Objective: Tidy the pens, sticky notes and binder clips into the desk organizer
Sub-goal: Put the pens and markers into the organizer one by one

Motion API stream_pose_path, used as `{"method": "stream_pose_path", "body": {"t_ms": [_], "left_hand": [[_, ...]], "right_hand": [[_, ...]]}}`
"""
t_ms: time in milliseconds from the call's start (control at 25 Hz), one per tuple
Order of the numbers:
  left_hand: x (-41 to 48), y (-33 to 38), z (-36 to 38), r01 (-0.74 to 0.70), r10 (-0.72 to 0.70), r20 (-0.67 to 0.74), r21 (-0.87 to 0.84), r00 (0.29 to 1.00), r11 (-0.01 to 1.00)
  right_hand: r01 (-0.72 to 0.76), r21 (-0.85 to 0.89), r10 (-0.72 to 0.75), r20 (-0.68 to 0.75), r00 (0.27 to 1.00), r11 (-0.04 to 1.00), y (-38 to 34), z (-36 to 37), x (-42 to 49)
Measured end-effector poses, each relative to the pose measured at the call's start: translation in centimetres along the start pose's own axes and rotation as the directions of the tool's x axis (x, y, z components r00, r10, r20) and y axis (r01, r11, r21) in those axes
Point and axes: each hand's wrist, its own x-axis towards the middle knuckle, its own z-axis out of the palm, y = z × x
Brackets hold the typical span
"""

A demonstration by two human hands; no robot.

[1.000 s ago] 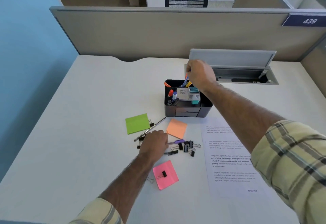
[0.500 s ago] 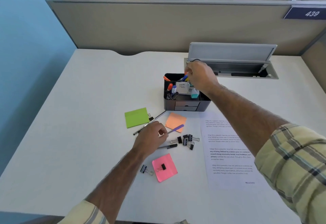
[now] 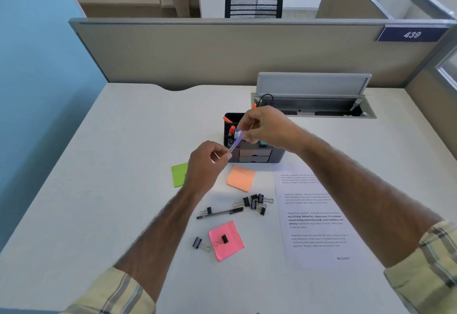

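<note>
While the left hand [image 3: 203,168] pinches the purple pen [image 3: 235,144] low, right hand [image 3: 268,128] fingers [image 3: 248,136] pinch its top

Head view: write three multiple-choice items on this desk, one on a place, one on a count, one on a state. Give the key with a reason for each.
1. Where does the pink sticky pad lie?
A. On the desk, nearer the person than the black pen
B. On a shelf
C. In a waste bin

2. How many sticky pads lie on the desk?
A. Two
B. Three
C. Five

3. The purple pen is:
A. Lying flat on the desk
B. Pinched by both hands
C. Broken in two

Key:
1 A, it lies on the near side of the black pen, with a binder clip on it.
2 B, there is a green pad, an orange pad and the pink one.
3 B, the left hand pinches its lower end and the right hand its upper end.
</note>
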Motion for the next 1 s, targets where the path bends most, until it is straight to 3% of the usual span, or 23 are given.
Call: {"method": "stream_pose_path", "body": {"t_ms": [120,200,360,480,680,840,1000], "left_hand": [[0.5,0.7,0.3,-0.047,0.045,-0.044,-0.041,0.998,0.998],[0.5,0.3,0.4,-0.078,0.078,-0.064,0.007,0.995,0.997],[-1.0,-3.0,0.7,-0.056,0.01,0.159,0.289,0.987,0.956],[-3.1,-5.5,0.8,-0.103,-0.065,0.315,0.489,0.947,0.866],[-5.5,-7.4,1.9,-0.388,-0.008,0.506,0.671,0.863,0.632],[-6.6,-8.1,3.1,-0.466,0.011,0.534,0.726,0.845,0.506],[-6.7,-8.5,3.4,-0.456,0.023,0.515,0.738,0.857,0.498]], "right_hand": [[0.027,0.028,-0.025,-0.055,0.998,0.999,-0.2,-0.4,0.4],[0.022,0.066,-0.007,-0.215,0.977,0.998,0.0,-1.2,1.5],[-0.026,-0.01,0.017,-0.521,0.853,1.0,1.5,-2.8,4.9],[-0.104,-0.205,-0.018,-0.52,0.854,0.973,2.6,-1.9,7.2],[-0.201,-0.402,-0.008,-0.461,0.888,0.893,4.6,0.6,9.9],[-0.191,-0.463,-0.012,-0.401,0.916,0.865,5.4,2.0,10.8],[-0.173,-0.492,-0.02,-0.363,0.932,0.853,5.7,2.3,11.3]]}}
